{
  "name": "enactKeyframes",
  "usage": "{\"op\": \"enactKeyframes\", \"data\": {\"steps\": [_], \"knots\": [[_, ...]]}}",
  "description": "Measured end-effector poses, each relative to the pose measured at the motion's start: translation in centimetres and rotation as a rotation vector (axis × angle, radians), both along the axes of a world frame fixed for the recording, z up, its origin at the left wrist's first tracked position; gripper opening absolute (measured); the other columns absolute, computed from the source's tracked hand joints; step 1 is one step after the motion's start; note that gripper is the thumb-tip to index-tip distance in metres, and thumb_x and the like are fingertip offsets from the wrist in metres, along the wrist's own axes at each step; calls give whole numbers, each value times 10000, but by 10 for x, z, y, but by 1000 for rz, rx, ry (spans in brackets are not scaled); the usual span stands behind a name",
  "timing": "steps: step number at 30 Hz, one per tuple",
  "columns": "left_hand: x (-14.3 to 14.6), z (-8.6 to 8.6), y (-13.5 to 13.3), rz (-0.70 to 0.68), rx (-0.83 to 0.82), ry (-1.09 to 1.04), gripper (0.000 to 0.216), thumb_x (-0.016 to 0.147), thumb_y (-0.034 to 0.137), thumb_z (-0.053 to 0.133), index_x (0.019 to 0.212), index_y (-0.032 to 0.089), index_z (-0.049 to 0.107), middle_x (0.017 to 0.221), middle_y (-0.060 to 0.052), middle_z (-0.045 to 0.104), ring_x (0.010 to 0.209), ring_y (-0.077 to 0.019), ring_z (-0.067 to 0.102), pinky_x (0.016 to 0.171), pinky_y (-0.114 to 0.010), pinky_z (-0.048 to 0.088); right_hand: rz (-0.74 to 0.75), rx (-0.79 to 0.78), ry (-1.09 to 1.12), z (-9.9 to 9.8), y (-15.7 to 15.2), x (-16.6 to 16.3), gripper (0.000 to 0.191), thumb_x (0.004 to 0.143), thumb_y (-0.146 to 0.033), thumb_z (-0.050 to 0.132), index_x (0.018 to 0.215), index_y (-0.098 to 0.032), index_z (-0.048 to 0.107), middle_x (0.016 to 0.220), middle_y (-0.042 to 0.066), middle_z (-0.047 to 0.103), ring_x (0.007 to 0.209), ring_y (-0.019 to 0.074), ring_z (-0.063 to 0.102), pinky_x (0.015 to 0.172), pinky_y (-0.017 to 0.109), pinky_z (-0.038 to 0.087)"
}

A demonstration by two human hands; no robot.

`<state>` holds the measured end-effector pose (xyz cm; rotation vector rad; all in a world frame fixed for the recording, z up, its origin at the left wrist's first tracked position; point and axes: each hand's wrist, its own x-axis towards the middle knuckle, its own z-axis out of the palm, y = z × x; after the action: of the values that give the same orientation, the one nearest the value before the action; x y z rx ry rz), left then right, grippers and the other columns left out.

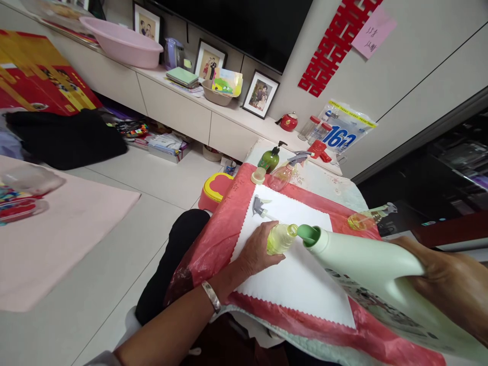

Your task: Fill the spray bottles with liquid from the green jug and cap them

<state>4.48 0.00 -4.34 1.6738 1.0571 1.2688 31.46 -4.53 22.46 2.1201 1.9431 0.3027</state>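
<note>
My left hand (259, 249) is wrapped round a small yellow see-through bottle (281, 239), whose uncapped mouth points up to the right. In my right hand (446, 279) is the handle of a large pale green jug (366, 259), tipped so that its green spout (308, 234) is close beside the bottle's mouth. Whether liquid is flowing I cannot make out. A grey spray head (260, 206) with its tube lies on the white scalloped mat (305, 284), just beyond my left hand.
A pink spray bottle (282, 175), a green pump bottle (270, 160) and a round pale cap (258, 176) stand at the table's far end. Another yellow spray bottle (368, 217) is on the right. A red and yellow stool (215, 190) stands left of the table.
</note>
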Motion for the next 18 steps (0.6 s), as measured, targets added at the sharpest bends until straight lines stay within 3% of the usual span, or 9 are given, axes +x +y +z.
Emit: {"op": "enactKeyframes", "data": {"steps": [5,12,18], "knots": [[0,3,0,4,5,-2,881,619,176,842,1387,238,414,1381,-113,580,1292,-325,572,1126,-509,461,-128,-144,18,4,1,-6,432,644,-498,475,1029,-451,666,781,-52,714,694,228,700,598,319,447],[-1,7,0,-2,-6,1,873,614,175,844,1378,232,427,1388,-118,579,1307,-337,563,1132,-525,456,-104,-149,32,6,-2,-1,429,655,-467,474,1042,-435,655,800,-45,714,710,231,705,592,313,450],[-3,9,-1,-7,-14,7,875,607,174,852,1372,234,431,1365,-115,594,1278,-330,587,1116,-524,478,-94,-165,-14,5,0,3,492,706,-417,494,1183,-477,595,805,-50,715,737,244,714,600,307,445]]}}
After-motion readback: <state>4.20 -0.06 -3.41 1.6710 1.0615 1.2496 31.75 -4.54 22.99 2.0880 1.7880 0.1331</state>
